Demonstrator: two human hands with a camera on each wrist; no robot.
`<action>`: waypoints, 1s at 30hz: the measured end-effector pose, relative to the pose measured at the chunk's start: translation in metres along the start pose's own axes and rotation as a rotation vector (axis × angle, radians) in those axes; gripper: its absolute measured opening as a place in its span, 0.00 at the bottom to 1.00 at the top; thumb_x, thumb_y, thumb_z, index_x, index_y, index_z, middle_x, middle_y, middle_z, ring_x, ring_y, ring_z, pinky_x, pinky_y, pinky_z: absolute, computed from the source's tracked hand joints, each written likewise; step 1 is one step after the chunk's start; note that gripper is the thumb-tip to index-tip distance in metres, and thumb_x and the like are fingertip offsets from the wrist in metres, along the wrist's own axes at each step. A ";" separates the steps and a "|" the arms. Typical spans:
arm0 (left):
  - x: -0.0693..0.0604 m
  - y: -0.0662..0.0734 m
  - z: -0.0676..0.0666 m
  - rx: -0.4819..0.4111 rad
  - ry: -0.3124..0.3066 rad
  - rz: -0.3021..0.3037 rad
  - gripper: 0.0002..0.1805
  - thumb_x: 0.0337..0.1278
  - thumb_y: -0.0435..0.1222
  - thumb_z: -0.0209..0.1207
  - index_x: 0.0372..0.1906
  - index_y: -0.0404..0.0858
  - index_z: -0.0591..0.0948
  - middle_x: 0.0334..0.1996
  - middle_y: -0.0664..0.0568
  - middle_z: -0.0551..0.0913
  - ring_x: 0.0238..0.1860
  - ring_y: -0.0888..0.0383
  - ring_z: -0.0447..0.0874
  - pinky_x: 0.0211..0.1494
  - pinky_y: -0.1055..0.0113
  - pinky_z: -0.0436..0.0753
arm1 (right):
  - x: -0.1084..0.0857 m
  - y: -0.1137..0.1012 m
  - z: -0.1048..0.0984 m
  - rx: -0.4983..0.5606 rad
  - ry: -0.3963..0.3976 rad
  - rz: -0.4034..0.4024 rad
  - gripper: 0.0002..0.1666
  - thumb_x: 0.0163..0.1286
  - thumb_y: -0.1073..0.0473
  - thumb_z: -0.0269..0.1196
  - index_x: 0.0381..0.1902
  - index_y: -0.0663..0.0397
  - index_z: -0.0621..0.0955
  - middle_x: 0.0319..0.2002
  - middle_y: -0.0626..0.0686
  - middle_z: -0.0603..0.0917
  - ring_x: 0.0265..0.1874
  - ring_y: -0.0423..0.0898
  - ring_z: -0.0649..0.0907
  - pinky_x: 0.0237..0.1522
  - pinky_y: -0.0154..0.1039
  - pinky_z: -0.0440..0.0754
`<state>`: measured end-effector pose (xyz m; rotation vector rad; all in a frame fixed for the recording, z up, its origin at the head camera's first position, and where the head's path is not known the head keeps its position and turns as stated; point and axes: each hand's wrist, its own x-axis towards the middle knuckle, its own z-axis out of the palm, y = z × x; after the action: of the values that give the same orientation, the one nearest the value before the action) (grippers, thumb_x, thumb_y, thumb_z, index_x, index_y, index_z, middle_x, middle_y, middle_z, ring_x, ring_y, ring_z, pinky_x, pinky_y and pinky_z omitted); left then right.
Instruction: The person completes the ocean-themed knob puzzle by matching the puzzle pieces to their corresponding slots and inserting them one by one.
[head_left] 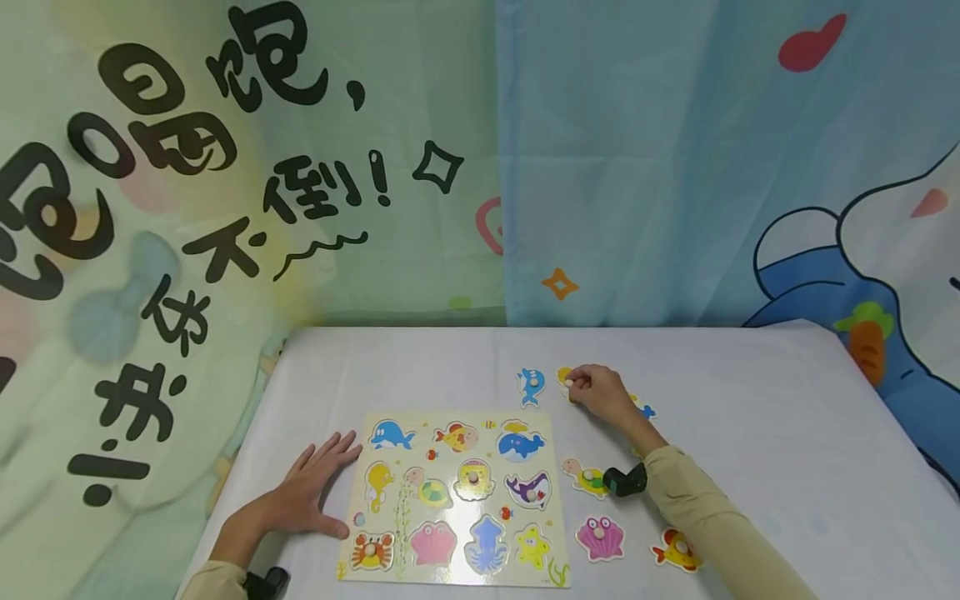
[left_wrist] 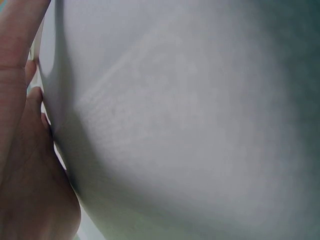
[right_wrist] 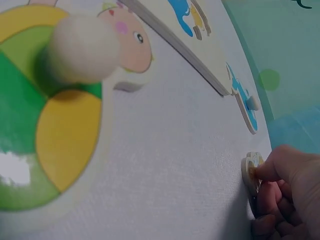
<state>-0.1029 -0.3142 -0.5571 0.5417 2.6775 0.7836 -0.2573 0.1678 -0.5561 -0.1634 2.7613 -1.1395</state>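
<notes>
Near the back of the table my right hand (head_left: 600, 392) pinches a small yellow knobbed puzzle piece (head_left: 564, 377); in the right wrist view, thumb and fingers cover most of that piece (right_wrist: 251, 172). My left hand (head_left: 311, 487) lies with fingers spread at the left side of the puzzle board (head_left: 450, 425), its thumb by the board's edge. Sea animals show on the board, including a crab piece (head_left: 372, 551) and a star piece (head_left: 532, 546), both with knobs. The left wrist view shows mostly blurred white cloth beside the palm (left_wrist: 40, 180).
Loose knobbed pieces lie right of the board: a blue shark-like one (head_left: 531, 387), a turtle (head_left: 583, 478), a pink shell (head_left: 601, 538) and a fish (head_left: 677, 550). Another blue-tipped piece (head_left: 645, 408) is partly behind the right forearm. A printed curtain (head_left: 637, 167) hangs behind the table.
</notes>
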 end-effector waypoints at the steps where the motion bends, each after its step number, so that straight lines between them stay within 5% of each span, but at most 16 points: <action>1: 0.000 0.000 0.000 0.003 0.006 0.009 0.65 0.26 0.64 0.73 0.75 0.45 0.59 0.78 0.43 0.51 0.77 0.37 0.42 0.71 0.33 0.39 | 0.000 0.001 0.000 -0.006 0.002 -0.011 0.16 0.61 0.65 0.60 0.46 0.67 0.80 0.34 0.57 0.81 0.32 0.46 0.76 0.35 0.34 0.75; 15: 0.000 -0.002 0.002 0.011 0.024 0.047 0.64 0.27 0.63 0.73 0.75 0.44 0.59 0.77 0.42 0.52 0.77 0.39 0.42 0.73 0.37 0.37 | -0.006 -0.013 0.001 -0.001 0.003 -0.048 0.14 0.60 0.65 0.61 0.43 0.67 0.81 0.32 0.56 0.80 0.31 0.46 0.75 0.31 0.31 0.73; 21: 0.000 -0.010 0.007 0.007 0.066 0.105 0.62 0.31 0.66 0.70 0.75 0.47 0.58 0.78 0.46 0.50 0.80 0.60 0.33 0.73 0.75 0.20 | -0.025 -0.057 0.028 0.061 -0.053 -0.087 0.14 0.58 0.65 0.63 0.43 0.63 0.82 0.32 0.54 0.79 0.31 0.43 0.75 0.30 0.29 0.72; 30: 0.003 -0.030 0.018 0.050 0.083 0.094 0.64 0.26 0.69 0.70 0.75 0.55 0.55 0.79 0.55 0.48 0.75 0.79 0.25 0.67 0.83 0.19 | -0.066 -0.134 0.095 0.148 -0.193 -0.285 0.10 0.55 0.68 0.62 0.36 0.61 0.84 0.29 0.49 0.78 0.26 0.37 0.72 0.27 0.25 0.71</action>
<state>-0.1066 -0.3283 -0.5885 0.6658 2.7717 0.7829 -0.1700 0.0178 -0.5215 -0.6312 2.5288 -1.3099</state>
